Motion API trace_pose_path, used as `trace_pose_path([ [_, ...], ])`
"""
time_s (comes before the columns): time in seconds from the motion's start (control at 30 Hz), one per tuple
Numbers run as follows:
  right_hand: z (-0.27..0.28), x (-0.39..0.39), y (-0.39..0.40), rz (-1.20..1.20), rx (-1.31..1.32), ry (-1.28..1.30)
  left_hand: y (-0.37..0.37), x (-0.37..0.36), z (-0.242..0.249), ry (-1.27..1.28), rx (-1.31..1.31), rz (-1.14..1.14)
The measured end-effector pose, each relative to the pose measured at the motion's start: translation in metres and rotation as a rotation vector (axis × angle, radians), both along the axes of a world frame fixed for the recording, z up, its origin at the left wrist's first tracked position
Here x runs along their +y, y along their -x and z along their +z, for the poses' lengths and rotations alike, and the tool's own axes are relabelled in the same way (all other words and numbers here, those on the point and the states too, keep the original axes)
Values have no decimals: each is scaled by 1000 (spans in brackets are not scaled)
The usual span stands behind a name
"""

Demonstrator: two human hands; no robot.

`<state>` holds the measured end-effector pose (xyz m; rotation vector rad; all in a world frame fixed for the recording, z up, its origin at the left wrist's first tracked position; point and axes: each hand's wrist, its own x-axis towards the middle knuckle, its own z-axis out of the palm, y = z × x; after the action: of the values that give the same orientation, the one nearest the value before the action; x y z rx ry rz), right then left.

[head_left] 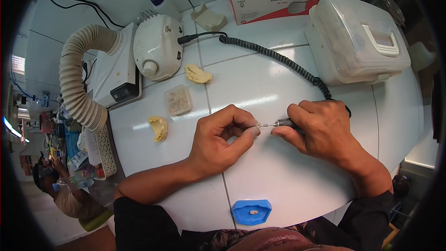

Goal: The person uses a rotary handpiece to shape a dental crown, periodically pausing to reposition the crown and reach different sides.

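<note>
My left hand (225,142) is closed, with thumb and index finger pinching a tiny pale piece (258,126) at their tips. Its shape is too small to make out. My right hand (320,128) wraps round a dark rotary handpiece (286,123), whose thin metal tip points left and meets or nearly meets the piece. A coiled black cord (278,58) runs from behind my right hand to the white control unit (158,46). Nearer to me, a blue tray (239,218) holds a small pinkish piece (253,212).
Two yellow dental casts (197,74) (158,128) lie left, beside a clear box of small pieces (178,100). A ribbed hose (76,79) curves at the left. Mask boxes (274,7) and a lidded case (357,39) stand at the back. Another person sits at far left.
</note>
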<state>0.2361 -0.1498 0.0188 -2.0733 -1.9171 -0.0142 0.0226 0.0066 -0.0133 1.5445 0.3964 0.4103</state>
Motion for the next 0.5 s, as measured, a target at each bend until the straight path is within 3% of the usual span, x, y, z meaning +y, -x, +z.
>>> trace_pose_path([
  [0.5,3,0,2,-4,17,33,1,1,6,30,72,-36],
])
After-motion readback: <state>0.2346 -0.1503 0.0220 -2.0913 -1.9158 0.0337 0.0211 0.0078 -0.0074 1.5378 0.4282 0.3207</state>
